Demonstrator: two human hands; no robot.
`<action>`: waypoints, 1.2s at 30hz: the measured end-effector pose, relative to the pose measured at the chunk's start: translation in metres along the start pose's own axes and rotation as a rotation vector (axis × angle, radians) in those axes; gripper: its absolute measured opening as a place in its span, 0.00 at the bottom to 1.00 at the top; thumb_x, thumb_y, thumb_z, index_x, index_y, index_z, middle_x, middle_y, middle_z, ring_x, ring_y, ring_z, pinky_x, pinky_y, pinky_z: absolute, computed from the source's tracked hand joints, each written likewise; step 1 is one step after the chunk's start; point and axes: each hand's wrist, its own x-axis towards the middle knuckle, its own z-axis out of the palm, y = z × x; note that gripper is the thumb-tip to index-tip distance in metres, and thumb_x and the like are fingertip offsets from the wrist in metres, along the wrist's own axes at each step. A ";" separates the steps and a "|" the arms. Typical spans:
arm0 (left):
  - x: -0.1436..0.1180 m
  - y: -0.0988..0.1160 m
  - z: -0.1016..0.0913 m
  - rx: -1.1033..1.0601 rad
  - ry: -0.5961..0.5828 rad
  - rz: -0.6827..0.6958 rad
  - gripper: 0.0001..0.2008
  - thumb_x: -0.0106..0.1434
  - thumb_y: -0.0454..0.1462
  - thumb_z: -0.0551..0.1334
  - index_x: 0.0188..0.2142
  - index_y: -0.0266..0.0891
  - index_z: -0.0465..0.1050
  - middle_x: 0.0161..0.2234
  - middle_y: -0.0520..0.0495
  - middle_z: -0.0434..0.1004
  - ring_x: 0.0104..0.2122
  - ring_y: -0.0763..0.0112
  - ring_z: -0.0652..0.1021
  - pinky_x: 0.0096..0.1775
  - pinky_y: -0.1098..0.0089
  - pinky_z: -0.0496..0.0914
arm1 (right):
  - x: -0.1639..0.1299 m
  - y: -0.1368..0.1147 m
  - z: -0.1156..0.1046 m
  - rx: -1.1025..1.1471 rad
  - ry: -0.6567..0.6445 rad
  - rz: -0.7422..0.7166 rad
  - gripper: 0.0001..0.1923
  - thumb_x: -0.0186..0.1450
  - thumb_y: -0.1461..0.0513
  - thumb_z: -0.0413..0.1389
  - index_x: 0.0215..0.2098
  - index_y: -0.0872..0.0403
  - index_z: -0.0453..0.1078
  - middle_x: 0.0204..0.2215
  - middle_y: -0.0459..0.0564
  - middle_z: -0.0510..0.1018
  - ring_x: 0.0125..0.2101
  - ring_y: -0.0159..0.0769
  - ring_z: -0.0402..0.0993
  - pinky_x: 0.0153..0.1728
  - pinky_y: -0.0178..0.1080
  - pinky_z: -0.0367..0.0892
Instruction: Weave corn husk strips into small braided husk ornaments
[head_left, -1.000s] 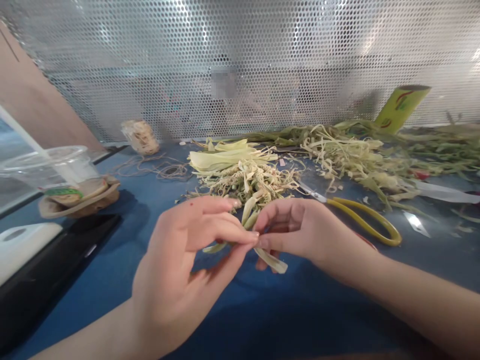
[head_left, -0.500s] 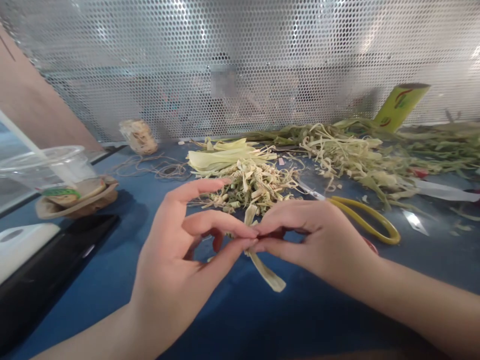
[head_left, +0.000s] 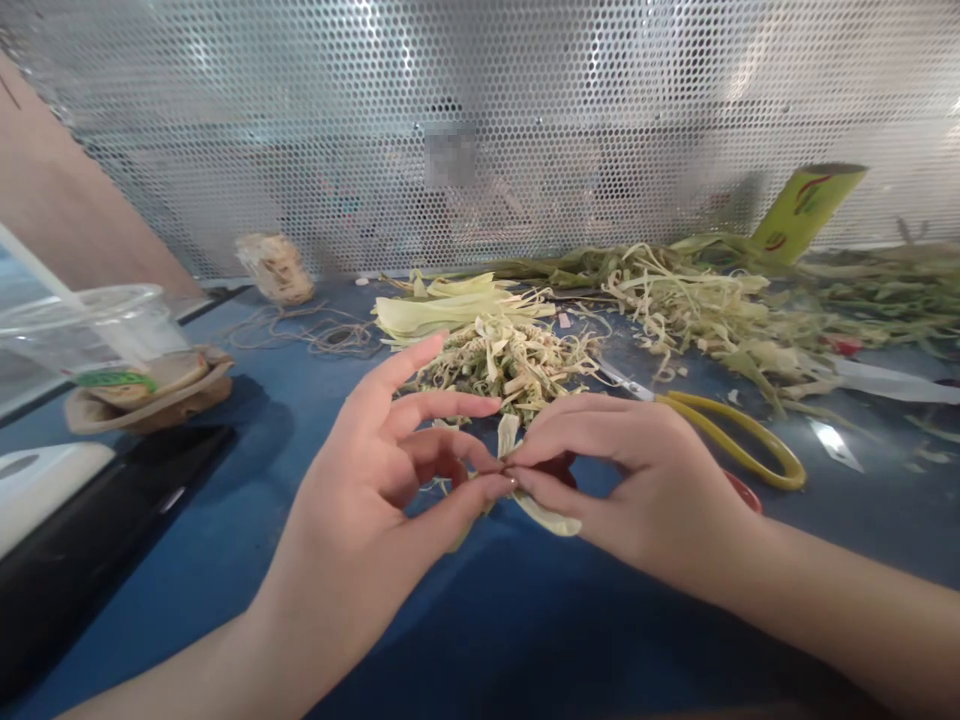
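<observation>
Over the blue table, my left hand (head_left: 375,480) and my right hand (head_left: 637,465) meet fingertip to fingertip, both pinching pale strips of corn husk (head_left: 547,515). One strip end sticks up between the hands, and another points down to the right. The fold at the pinch is mostly covered by my fingers. On my left hand, the index and middle fingers reach forward, off the strip. Just beyond lies a heap of small braided husk pieces (head_left: 517,365), with wider pale husk leaves (head_left: 442,310) behind it. Scissors with yellow handles (head_left: 739,440) rest beside my right hand.
A black tablet-like slab (head_left: 112,560) and a plastic cup (head_left: 120,320) in a cardboard holder (head_left: 180,395) stand at left. Twine (head_left: 337,338) and a jar (head_left: 276,268) sit farther back. Shredded husks (head_left: 690,310), a loose blade (head_left: 836,445) and a yellow-green tube (head_left: 810,210) are at right.
The lower strip end has turned and now sits nearer my right thumb. My left middle finger has lifted off the pinch and straightened; both hands stay together in nearly the same place.
</observation>
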 end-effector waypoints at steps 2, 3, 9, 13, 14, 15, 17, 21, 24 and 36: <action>-0.001 0.002 0.001 -0.019 0.001 -0.014 0.35 0.51 0.30 0.66 0.56 0.41 0.52 0.38 0.47 0.77 0.26 0.73 0.79 0.24 0.78 0.76 | 0.001 0.001 0.000 0.004 0.048 0.001 0.03 0.57 0.66 0.57 0.25 0.53 0.72 0.23 0.47 0.75 0.25 0.30 0.71 0.27 0.33 0.67; -0.001 0.003 0.001 -0.026 0.003 -0.024 0.35 0.52 0.30 0.65 0.56 0.42 0.52 0.37 0.49 0.77 0.27 0.73 0.79 0.24 0.78 0.76 | 0.001 0.001 0.000 0.004 0.070 0.001 0.03 0.57 0.65 0.58 0.25 0.53 0.72 0.24 0.47 0.76 0.26 0.30 0.72 0.28 0.33 0.68; -0.006 0.007 0.002 -0.048 0.073 0.024 0.33 0.52 0.29 0.64 0.54 0.45 0.54 0.32 0.55 0.78 0.27 0.76 0.78 0.29 0.80 0.76 | 0.000 -0.001 0.000 0.041 0.110 -0.021 0.03 0.57 0.65 0.59 0.29 0.52 0.75 0.26 0.47 0.78 0.26 0.31 0.73 0.28 0.33 0.69; -0.010 0.005 0.003 0.009 0.091 0.037 0.35 0.53 0.31 0.65 0.57 0.49 0.51 0.28 0.58 0.79 0.26 0.75 0.78 0.27 0.79 0.75 | 0.000 -0.002 -0.001 0.049 0.142 -0.056 0.04 0.55 0.68 0.60 0.25 0.53 0.74 0.25 0.48 0.78 0.27 0.31 0.74 0.27 0.32 0.70; -0.011 0.004 0.003 0.039 0.103 0.055 0.36 0.54 0.31 0.65 0.58 0.50 0.50 0.28 0.59 0.79 0.26 0.75 0.78 0.28 0.77 0.75 | 0.000 -0.003 -0.001 0.051 0.149 -0.057 0.04 0.55 0.68 0.60 0.24 0.54 0.74 0.25 0.48 0.78 0.26 0.31 0.74 0.27 0.32 0.70; -0.012 0.003 0.003 0.070 0.122 0.091 0.37 0.54 0.31 0.64 0.58 0.50 0.48 0.28 0.60 0.78 0.27 0.74 0.78 0.31 0.76 0.75 | -0.001 -0.003 -0.001 0.057 0.154 -0.057 0.04 0.55 0.68 0.60 0.24 0.54 0.74 0.26 0.48 0.78 0.27 0.31 0.74 0.27 0.32 0.70; -0.013 0.002 0.003 0.132 0.176 0.180 0.38 0.53 0.30 0.65 0.59 0.49 0.49 0.26 0.61 0.78 0.30 0.72 0.78 0.37 0.72 0.74 | -0.001 -0.003 -0.001 0.083 0.159 -0.058 0.04 0.55 0.68 0.60 0.24 0.54 0.74 0.28 0.49 0.78 0.27 0.31 0.74 0.27 0.31 0.70; -0.011 0.005 0.002 0.224 0.180 0.218 0.37 0.52 0.30 0.65 0.57 0.46 0.50 0.24 0.60 0.76 0.30 0.71 0.77 0.38 0.69 0.73 | -0.001 -0.005 0.000 0.190 0.147 -0.015 0.05 0.54 0.70 0.60 0.25 0.55 0.75 0.26 0.47 0.78 0.25 0.29 0.74 0.24 0.30 0.69; -0.009 0.009 0.001 0.220 0.101 0.153 0.32 0.55 0.30 0.62 0.56 0.45 0.50 0.24 0.58 0.74 0.30 0.70 0.77 0.32 0.69 0.73 | 0.000 -0.006 0.000 0.281 0.143 0.072 0.05 0.54 0.70 0.59 0.25 0.56 0.75 0.25 0.47 0.79 0.23 0.29 0.74 0.21 0.30 0.68; -0.006 -0.003 -0.001 0.066 -0.108 -0.177 0.34 0.53 0.40 0.65 0.56 0.53 0.50 0.34 0.55 0.74 0.31 0.73 0.73 0.39 0.66 0.67 | 0.004 0.000 -0.003 0.287 -0.016 0.184 0.03 0.55 0.67 0.59 0.26 0.56 0.74 0.24 0.45 0.76 0.24 0.27 0.71 0.22 0.28 0.65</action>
